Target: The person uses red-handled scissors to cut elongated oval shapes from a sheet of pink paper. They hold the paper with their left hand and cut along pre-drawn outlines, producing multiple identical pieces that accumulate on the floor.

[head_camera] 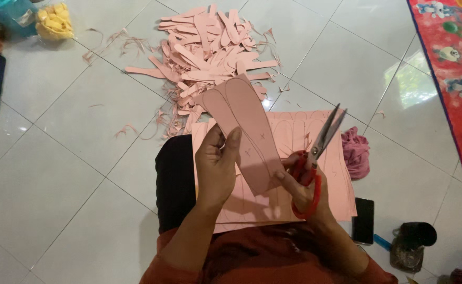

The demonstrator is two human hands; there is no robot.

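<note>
Above the lap, the left hand (216,167) pinches a pink cut-out piece (244,131) of 2 joined sole shapes, thumb on its face and fingers curled behind. At 3 o'clock of it, the right hand (305,185) is closed through the red handles of the scissors (319,152), while 1 fingertip touches the piece's lower edge; the blades point toward 1 o'clock, slightly parted. Beneath lies a pink marked sheet (294,123). At 12 o'clock, pink offcuts (210,47) are heaped on the tiled floor (57,173).
</note>
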